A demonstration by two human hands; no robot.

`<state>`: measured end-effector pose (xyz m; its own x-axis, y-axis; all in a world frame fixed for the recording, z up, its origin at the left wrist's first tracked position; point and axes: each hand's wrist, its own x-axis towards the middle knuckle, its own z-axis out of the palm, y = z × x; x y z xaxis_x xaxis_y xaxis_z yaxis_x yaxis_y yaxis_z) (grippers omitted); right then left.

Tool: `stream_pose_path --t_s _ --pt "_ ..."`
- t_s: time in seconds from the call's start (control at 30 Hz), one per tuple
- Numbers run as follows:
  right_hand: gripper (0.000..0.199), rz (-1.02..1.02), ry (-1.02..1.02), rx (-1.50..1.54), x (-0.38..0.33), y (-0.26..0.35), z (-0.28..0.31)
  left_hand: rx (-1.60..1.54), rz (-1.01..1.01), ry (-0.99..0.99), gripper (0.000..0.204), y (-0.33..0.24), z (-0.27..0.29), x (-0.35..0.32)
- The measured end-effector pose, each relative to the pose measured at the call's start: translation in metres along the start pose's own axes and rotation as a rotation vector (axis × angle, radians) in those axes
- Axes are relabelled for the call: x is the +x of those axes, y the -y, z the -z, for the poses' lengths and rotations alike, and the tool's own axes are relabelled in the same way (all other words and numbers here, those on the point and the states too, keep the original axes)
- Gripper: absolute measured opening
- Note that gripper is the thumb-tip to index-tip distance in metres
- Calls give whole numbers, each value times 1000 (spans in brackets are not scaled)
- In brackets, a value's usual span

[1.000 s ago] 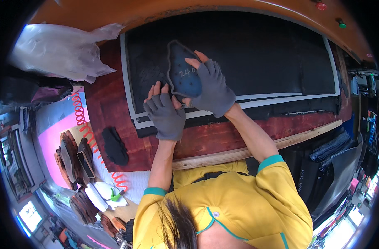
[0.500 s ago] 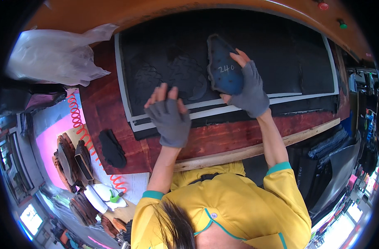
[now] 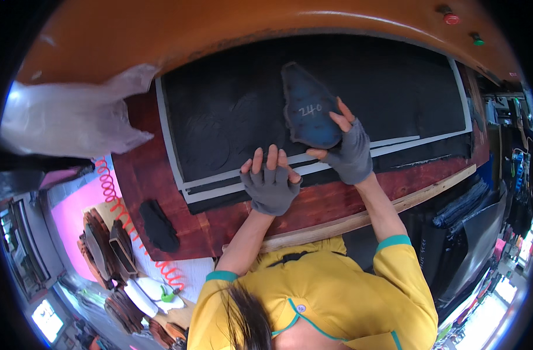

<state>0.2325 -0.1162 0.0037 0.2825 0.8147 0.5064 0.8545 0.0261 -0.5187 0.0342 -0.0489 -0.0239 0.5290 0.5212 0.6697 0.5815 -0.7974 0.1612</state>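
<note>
A blue shoe-sole-shaped cutting die (image 3: pixel 306 108) with a wavy rim and chalk marks lies on a black sheet (image 3: pixel 389 87). My right hand (image 3: pixel 351 154), in a grey fingerless glove, grips the near right end of the die, thumb at its near edge and fingers along its right side. My left hand (image 3: pixel 272 184), gloved alike, is over the sheet's near edge, left of the die. Its fingers are stretched out and hold nothing. Sole-shaped cut outlines (image 3: pixel 211 137) show faintly in the sheet, left of the die.
The sheet lies on a dark red board (image 3: pixel 220 224) with a wooden strip (image 3: pixel 418 201) along its front. An orange machine beam (image 3: pixel 220 29) crosses behind. At left are a plastic bag (image 3: pixel 74 116), a black glove-like cloth (image 3: pixel 158 226), a red coiled hose (image 3: pixel 106 184) and several dies (image 3: pixel 97 245).
My left hand has moved right and toward me, off the cut outlines. My right hand stays on the die, which sits slightly farther left. The view has tilted up a little.
</note>
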Motion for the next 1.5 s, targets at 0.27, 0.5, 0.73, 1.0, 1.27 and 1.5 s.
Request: stream_pose_path --t_s 0.27,0.5,0.73,1.0,1.27,1.5 --pt "114 -12 -157 -44 65 -24 -35 85 -26 -28 41 33 -41 60" --pt "119 258 -740 -260 155 -25 7 -49 100 75 45 16 -16 75" --pt "101 173 -700 -394 228 -40 37 -159 90 341 32 6 -28 39" --pt "61 50 -72 -139 48 -54 -6 -13 78 327 20 18 -55 61" --pt "20 -4 100 -164 24 -64 -26 77 60 353 20 15 -52 66" --pt "22 -70 49 -208 29 -50 -27 -96 206 288 16 8 -51 68"
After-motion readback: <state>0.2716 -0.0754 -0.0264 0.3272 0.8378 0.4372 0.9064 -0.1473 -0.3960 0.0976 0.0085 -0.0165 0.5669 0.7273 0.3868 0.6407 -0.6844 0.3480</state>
